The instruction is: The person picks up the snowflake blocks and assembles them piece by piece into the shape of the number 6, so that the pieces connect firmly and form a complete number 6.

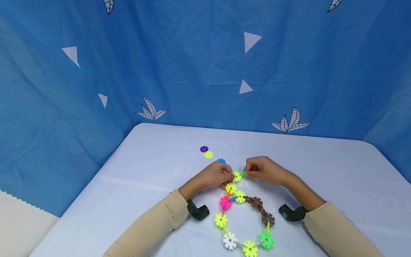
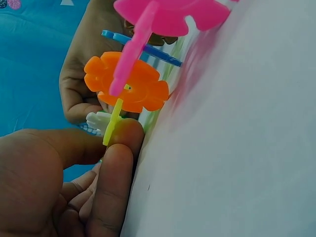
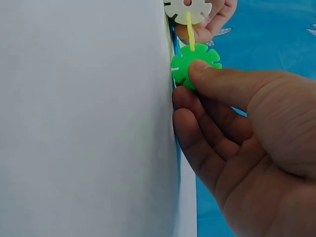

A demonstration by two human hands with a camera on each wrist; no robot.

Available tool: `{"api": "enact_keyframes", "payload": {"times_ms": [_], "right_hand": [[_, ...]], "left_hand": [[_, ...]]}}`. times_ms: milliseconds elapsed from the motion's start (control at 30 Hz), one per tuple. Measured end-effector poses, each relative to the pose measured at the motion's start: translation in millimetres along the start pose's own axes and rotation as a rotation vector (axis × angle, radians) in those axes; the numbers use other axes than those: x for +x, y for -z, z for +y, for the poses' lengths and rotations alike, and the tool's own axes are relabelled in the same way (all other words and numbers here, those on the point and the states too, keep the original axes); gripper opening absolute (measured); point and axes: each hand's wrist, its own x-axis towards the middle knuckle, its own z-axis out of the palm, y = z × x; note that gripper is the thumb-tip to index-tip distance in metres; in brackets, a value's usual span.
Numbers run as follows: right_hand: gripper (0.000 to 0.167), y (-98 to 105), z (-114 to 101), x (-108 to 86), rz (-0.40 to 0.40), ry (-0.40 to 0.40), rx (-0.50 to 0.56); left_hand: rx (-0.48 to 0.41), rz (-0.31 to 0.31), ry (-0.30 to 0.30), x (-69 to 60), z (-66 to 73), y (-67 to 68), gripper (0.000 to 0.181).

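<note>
Slotted plastic snowflake discs are linked into a chain on the table, with a closed ring of pink (image 1: pixel 226 203), brown (image 1: pixel 256 203), green, yellow and white (image 1: pixel 229 241) pieces. From the pink disc a short branch runs away through an orange disc (image 2: pixel 126 84), a yellow one (image 1: pixel 231 188) and a white one (image 3: pixel 187 9). My left hand (image 1: pixel 216 175) pinches this branch about the yellow and white discs; fingertips partly hide the grip. At its far end, my right hand (image 1: pixel 266 170) pinches a green disc (image 3: pixel 187 61) between thumb and fingers, joined to a yellow disc (image 1: pixel 237 176).
Beyond my left hand lie loose discs: purple (image 1: pixel 204 149), yellow (image 1: pixel 208 154) and blue (image 1: pixel 221 161). A white cloth covers the table (image 1: pixel 167 150). Blue curtain (image 1: pixel 199 64) hangs behind and at the sides. Black wrist devices (image 1: pixel 198 211) sit at both wrists.
</note>
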Motion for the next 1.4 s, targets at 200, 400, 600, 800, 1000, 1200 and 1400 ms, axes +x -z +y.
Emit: {"api": "enact_keyframes", "payload": {"times_ms": [200,400,600,800,1000,1200,1400], "right_hand": [[0.013,-2.0,-0.9,1.5,0.008,-0.01,-0.003],[0.014,-2.8,-3.3,4.2,0.003,0.043,-0.008],[0.013,-3.2,-5.9,6.0,-0.001,0.041,-0.026],[0.012,-2.8,-7.6,4.5,-0.011,0.041,-0.017],[0.011,-4.5,-6.8,4.4,-0.03,0.014,0.003],[0.012,-5.3,-6.2,5.2,-0.043,0.027,0.001],[0.015,1.0,-4.2,4.3,-0.115,0.027,0.008]], "left_hand": [[-0.061,-0.03,0.004,-1.3,0.2,2.3,0.01],[-0.107,-0.055,0.01,-2.8,1.5,4.0,0.006],[-0.095,-0.047,0.029,-3.0,2.9,4.4,0.007],[-0.065,-0.031,0.023,-2.7,4.6,2.9,0.011],[-0.009,-0.021,-0.031,-2.0,3.7,3.1,0.013],[0.069,-0.011,-0.084,-3.2,4.1,5.8,0.011],[0.092,-0.047,-0.112,-2.8,3.2,6.4,0.01]]}}
